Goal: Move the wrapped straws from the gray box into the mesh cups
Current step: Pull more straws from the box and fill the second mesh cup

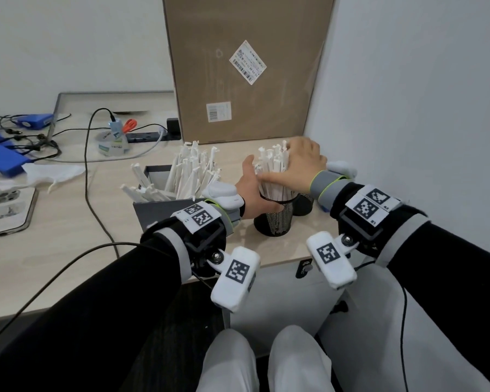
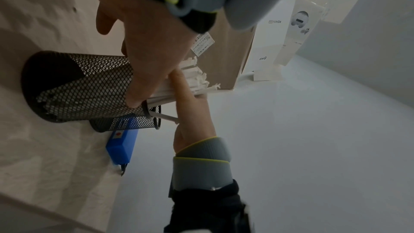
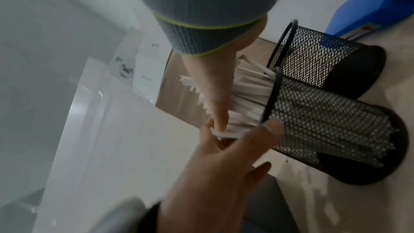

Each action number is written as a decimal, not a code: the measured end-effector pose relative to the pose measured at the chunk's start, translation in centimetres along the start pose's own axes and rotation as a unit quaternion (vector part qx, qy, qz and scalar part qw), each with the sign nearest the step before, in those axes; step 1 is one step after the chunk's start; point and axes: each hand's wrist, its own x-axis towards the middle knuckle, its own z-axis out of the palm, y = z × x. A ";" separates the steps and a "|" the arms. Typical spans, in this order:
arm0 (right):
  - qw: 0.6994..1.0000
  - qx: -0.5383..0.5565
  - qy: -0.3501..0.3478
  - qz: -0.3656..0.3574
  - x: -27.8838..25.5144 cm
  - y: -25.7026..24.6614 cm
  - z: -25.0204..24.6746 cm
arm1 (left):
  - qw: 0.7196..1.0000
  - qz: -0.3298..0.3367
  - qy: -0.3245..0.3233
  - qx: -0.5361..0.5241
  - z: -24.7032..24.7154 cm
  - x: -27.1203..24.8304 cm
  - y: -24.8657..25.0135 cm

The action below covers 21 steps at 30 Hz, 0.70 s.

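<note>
Surroundings: a tall cardboard box (image 1: pixel 244 69) stands upright at the back of the bench (image 1: pixel 68 222), directly behind the work area, with the white wall (image 1: pixel 408 80) close on the right. To the left lie a tape roll (image 1: pixel 111 142), a black cable (image 1: pixel 96 199), blue packs (image 1: pixel 3 161) and a phone (image 1: pixel 9 210). A further blue pack (image 2: pixel 122 146) lies just behind the cups in the left wrist view.

Room: the near mesh cup (image 1: pixel 273 219) stands close to the front bench edge; the second mesh cup (image 1: pixel 303 205) is just beside it on the right, toward the wall — little free space on that side. The gray box (image 1: pixel 156 207) sits just left of the near cup.

Straws: a dense bundle of wrapped straws (image 1: pixel 272 171) stands roughly upright in the near cup, long axis vertical, torn wrapper ends up. More straws (image 1: pixel 193 171) remain in the gray box, leaning and fanned, some tipped left over its rim.

Left hand (image 1: pixel 252 193): wrapped around the cup at its rim, thumb up against the bundle — gripping the cup. Right hand (image 1: pixel 303 162): laid over the bundle from the right, fingers (image 1: pixel 269 176) mostly extended across the straws and pressing them; no clear pinch visible.
</note>
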 end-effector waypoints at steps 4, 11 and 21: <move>0.988 0.145 -0.006 -0.044 0.6 0.7 -0.9 | 1.000 -0.009 -0.003 -0.025 0.1 -0.1 -0.2; 0.967 0.111 0.007 -0.230 1.5 -0.4 -1.0 | 0.998 -0.018 0.014 -0.052 0.7 -0.1 -0.4; 0.970 0.028 -0.159 -0.181 0.3 -0.4 -0.9 | 0.990 -0.050 0.023 -0.131 1.3 0.2 -0.1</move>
